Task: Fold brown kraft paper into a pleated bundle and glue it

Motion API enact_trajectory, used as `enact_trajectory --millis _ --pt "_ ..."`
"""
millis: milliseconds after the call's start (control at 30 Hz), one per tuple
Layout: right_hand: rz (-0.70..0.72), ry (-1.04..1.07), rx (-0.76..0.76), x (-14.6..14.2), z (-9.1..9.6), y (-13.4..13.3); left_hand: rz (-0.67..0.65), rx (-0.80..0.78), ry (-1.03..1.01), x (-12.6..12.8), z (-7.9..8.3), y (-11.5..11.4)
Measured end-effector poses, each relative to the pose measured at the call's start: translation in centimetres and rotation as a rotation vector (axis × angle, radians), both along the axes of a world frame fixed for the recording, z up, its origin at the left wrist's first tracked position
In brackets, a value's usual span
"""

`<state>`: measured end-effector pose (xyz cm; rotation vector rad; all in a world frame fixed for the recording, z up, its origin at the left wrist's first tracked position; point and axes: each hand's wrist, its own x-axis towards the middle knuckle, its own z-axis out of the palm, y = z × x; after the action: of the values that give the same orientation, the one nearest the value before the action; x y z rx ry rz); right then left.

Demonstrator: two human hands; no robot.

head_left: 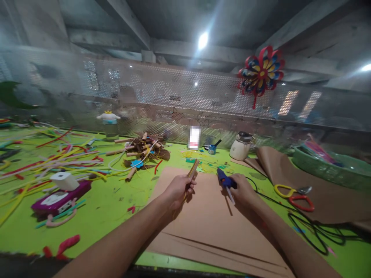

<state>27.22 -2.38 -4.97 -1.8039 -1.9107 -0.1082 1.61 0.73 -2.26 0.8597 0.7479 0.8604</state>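
My left hand [183,188] is closed around a narrow strip or roll of brown paper [194,166], its upper end sticking out above my fingers. In my right hand [241,186] is a blue hot glue gun [223,178], with a whitish glue stick [230,196] poking out of its back end. The gun's nozzle points away from me, toward the back of the table, apart from the paper piece. Under both hands lie large sheets of brown kraft paper [203,220].
Left are scattered pipe cleaners [78,162], a purple power strip [62,199] and a heap of paper rolls [147,146]. Scissors [295,195], a black cord [315,231] and a green basket [327,166] lie right. Behind stand a blue jar [212,150] and a cream pot [240,148].
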Motion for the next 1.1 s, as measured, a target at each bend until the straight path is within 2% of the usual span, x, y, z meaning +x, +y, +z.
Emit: enact_trajectory --millis 200,267,367,467,567,800,1100 --pt "-0.036 0.559 -0.032 1.3 1.6 -0.4 -0.022 0.065 0.005 -0.2 -0.7 0.0" --pt "0.043 0.786 -0.034 0.4 2.5 -1.1 -0.011 0.058 -0.004 -0.2 -0.8 0.0" --pt "0.264 1.065 -0.140 -2.0 3.6 -2.4 -0.016 0.005 -0.058 -0.2 -0.5 -0.1" --pt "0.330 1.029 -0.259 -4.4 4.1 -3.6 -0.043 -0.067 -0.097 -0.1 0.2 -0.4" --pt "0.383 0.928 -0.260 -5.5 4.2 -4.3 -0.064 -0.076 -0.137 0.0 0.9 -0.8" --pt "0.394 0.784 -0.246 -4.9 3.9 -4.4 -0.101 0.036 -0.133 0.0 1.9 -1.4" --pt "0.401 0.778 -0.227 -4.3 3.2 -4.0 -0.095 -0.018 -0.141 0.1 2.2 -1.9"
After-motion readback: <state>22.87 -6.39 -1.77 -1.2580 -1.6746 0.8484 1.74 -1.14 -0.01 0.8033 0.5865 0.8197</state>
